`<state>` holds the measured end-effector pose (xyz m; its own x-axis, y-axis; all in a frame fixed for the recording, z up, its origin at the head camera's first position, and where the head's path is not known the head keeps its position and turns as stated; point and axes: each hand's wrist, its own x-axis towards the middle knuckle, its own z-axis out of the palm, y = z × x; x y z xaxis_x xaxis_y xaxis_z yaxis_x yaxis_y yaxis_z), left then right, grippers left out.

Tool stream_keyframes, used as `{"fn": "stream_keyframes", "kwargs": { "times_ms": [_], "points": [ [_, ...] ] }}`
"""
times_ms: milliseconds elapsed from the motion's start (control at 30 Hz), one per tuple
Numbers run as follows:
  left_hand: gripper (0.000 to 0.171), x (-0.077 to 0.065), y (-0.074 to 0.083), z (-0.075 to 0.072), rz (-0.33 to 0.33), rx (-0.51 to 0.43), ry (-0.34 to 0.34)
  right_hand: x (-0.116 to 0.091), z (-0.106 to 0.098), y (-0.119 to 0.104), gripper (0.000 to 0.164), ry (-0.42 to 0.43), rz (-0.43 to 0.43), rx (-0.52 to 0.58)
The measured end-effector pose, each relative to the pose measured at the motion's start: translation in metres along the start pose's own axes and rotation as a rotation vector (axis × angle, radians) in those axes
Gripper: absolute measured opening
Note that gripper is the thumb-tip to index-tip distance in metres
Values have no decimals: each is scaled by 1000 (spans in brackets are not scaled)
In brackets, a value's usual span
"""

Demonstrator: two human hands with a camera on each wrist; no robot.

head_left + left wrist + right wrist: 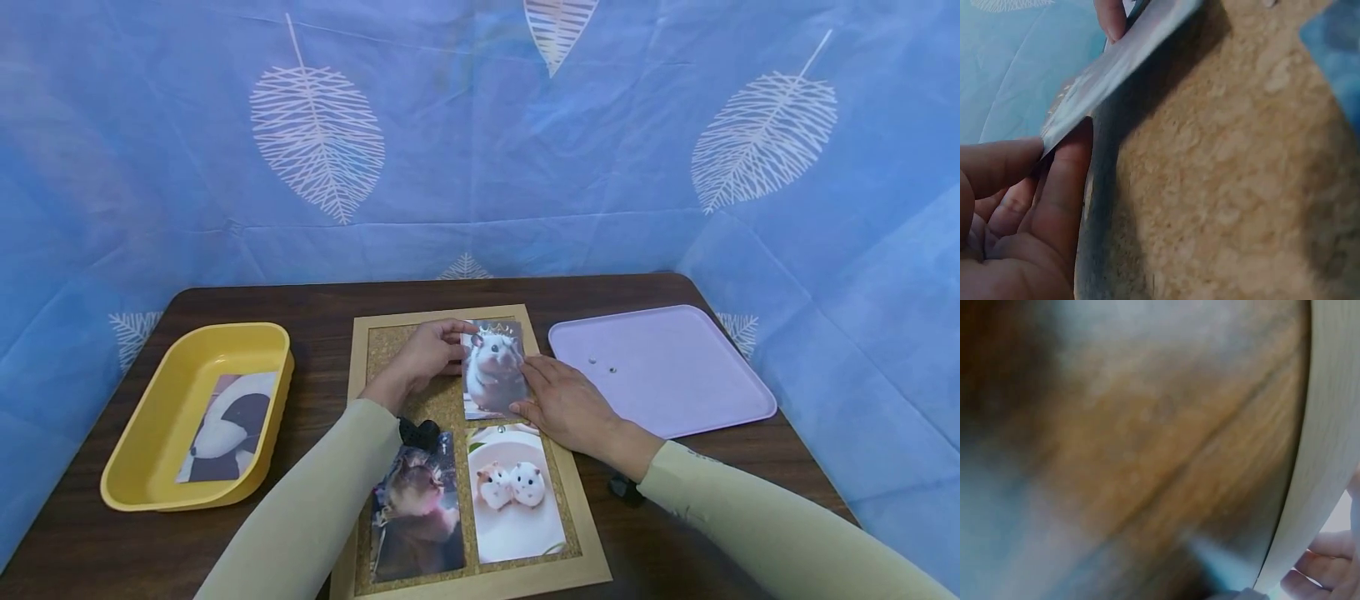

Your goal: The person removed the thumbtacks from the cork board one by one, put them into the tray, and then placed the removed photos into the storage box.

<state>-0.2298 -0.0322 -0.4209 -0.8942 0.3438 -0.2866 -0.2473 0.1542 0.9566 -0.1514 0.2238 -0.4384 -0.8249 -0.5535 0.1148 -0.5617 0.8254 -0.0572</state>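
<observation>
A hamster photo point(491, 375) with a crown drawn on it lies over the upper right part of a cork board point(435, 400). My left hand point(423, 358) pinches its left edge; in the left wrist view that edge is tilted up off the cork point(1222, 162). On the opposite side my right hand point(566, 404) holds the right edge, its thumb overlapping the lower corner. Below lies a photo of two hamsters point(517, 492), a pin at its top. Beside that one is a darker animal photo point(420, 517), partly covered by my left sleeve.
A yellow tub point(120, 467) with a seal-like animal photo point(228, 429) in it stands on the left. A lilac tray point(675, 367) with a few small pins point(612, 369) lies on the right. The board's wooden frame point(592, 558) rests on the dark table point(315, 333), a blue cloth behind.
</observation>
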Motion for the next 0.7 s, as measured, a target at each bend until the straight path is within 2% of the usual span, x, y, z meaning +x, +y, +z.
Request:
{"fn": "stream_keyframes", "kwargs": {
  "times_ms": [233,500,700],
  "points": [
    [41,2,-4,-8,10,25,29,-3,-1,0,72,-1,-3,1],
    [31,2,-5,-11,58,9,91,-4,-1,0,73,-14,11,16],
    [32,2,-6,-11,53,-1,77,-3,-1,-1,73,-18,18,28]
  ]
}}
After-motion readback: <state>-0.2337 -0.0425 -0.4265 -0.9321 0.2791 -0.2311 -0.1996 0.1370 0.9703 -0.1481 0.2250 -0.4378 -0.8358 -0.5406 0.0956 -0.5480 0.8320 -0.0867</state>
